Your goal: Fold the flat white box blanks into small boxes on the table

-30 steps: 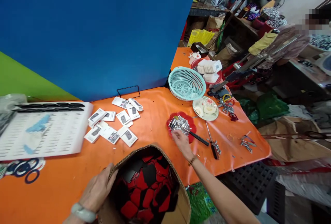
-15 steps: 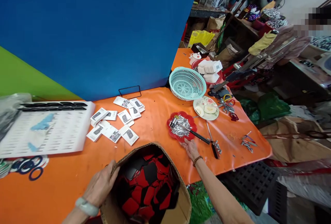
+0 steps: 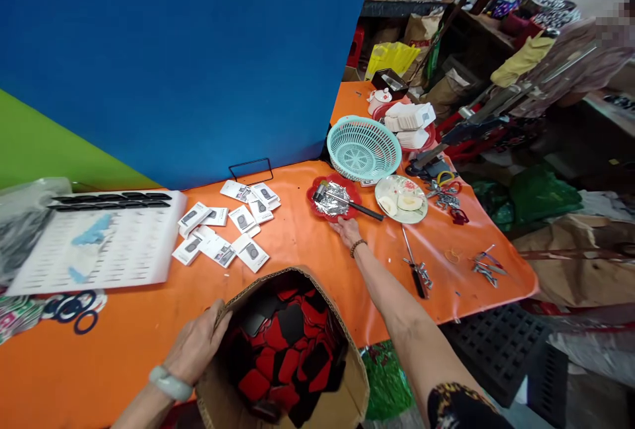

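Observation:
My left hand is closed on the upper left edge of an open cardboard box. Inside the box lie many loose red and black flat pieces with rounded corners. My right hand reaches out over the table, its fingers at the near rim of a red scalloped dish; the fingertips are partly hidden at the rim. Small silver metal parts fill the dish. A hammer rests across it, its black handle sticking out to the right.
Small white printed packs lie left of the dish. Behind it stands a light blue basket, with a plate to its right. A screwdriver and pliers lie near the orange table's right edge. Another person is at the far right.
My right hand has slid the red dish, with the hammer on it, away from me and to the left, off the screwdriver. My left hand stays on the box edge.

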